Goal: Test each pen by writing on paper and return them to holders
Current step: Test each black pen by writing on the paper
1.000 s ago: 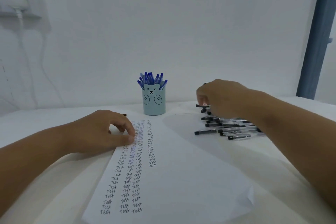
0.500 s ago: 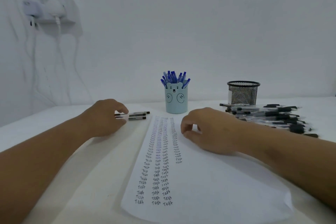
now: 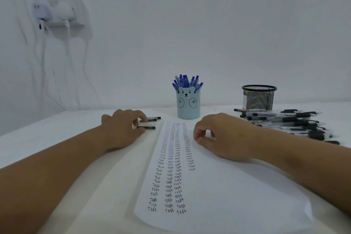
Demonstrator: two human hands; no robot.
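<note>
Reaching left of the sheet, the left hand (image 3: 124, 130) curls its fingers over a few black pens (image 3: 150, 122) lying beside the paper's far left corner; it seems to pinch one of them, probably to take the next pen for testing, though the exact hold is partly hidden by the fingers. The right hand (image 3: 226, 136) rests on the paper (image 3: 237, 192) with fingers loosely bent and nothing in them, likely pinning the sheet so it will not slide while writing. Columns of the word "Test" run down the paper's left part, so many pens look already tried. Beyond the paper's far edge stands a bear-faced holder (image 3: 188, 105) packed with blue pens (image 3: 187, 81), presumably finished ones. Toward the tabletop's far right, a black mesh holder (image 3: 258, 98) looks empty, as far as its mesh shows, and in front of it lies a heap of black pens (image 3: 290, 123), apparently bound for it.
</note>
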